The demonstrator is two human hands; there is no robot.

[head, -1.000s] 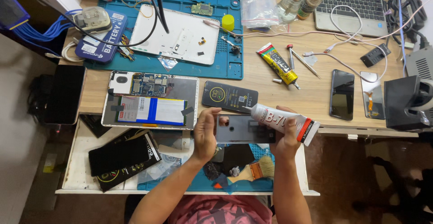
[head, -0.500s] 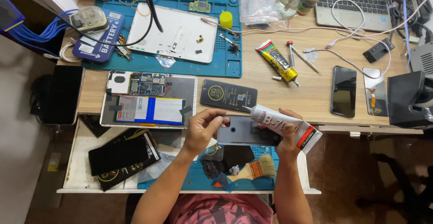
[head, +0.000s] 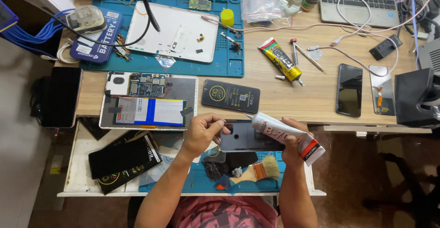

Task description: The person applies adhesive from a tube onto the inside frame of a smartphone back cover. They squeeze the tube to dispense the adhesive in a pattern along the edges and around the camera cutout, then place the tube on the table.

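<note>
Lowered, both hands hold glue tube over phone.

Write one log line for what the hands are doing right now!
left hand: steadies grey phone | right hand: holds white glue tube, nozzle at phone's top edge | brush: lying on blue mat

At frame centre we see the phone lying between our left hand and right hand, the glue tube crossing over its right end. Below it lies a brush on the drawer mat. An opened tablet lies left, a laptop upper right
</note>
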